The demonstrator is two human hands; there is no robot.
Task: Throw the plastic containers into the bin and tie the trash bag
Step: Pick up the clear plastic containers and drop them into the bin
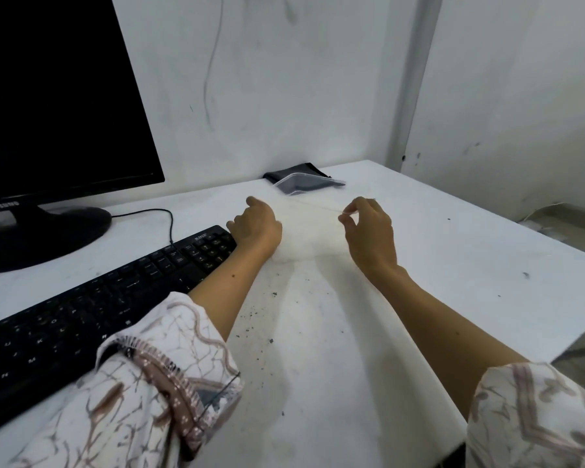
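Both hands are out over the white surface (318, 332), and between them hangs something pale and see-through, blurred, perhaps a thin plastic bag or a clear container; hard to tell which. The left hand (255, 224) has its fingers curled, right at the edge of that blurred shape, so it seems to be gripping it, though the blur keeps that from being certain. The right hand (368, 228) brings thumb and forefinger together in a pinch, and a thin pale edge runs from there toward the left hand; whether it truly has hold of that edge, I cannot tell.

Further back, against the wall (284, 79), a clear plastic container (296, 185) lies tilted on a dark pouch (284, 173). Its contents cannot be made out; only the dark pouch shows through it.

On the left, a black keyboard (98, 298) sits under the left forearm, with a black monitor (54, 96) behind it and a cable (163, 214) running between them. Dark specks dot the surface near the left arm. Patterned sleeves (149, 400) cover both upper forearms.
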